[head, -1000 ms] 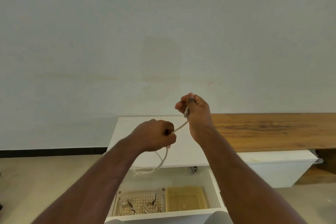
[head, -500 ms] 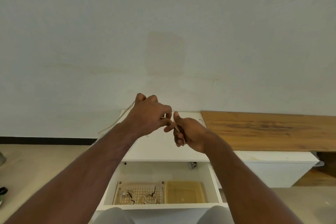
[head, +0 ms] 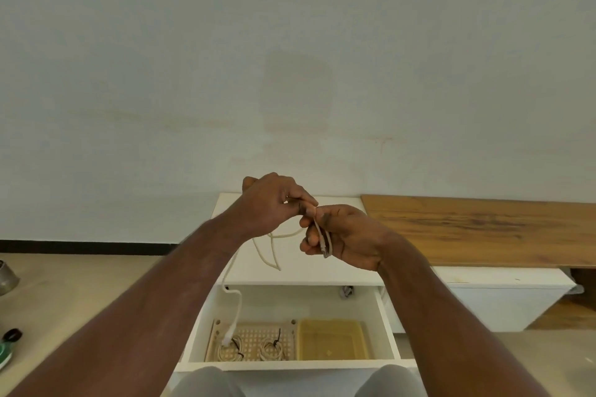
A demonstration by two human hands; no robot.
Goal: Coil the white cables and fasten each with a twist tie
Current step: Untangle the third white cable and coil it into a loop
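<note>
Head view, counts: I am seeing one loose white cable and two tied coils lying in the open drawer.
Left hand: curled, pinching the cable.
Right hand: fingers curling round the cable's end.
Edges: cable is hanging over the white cabinet top, trailing into the drawer.
Surroundings: yellow tray sitting beside the coils; wooden bench lying to the right.
</note>
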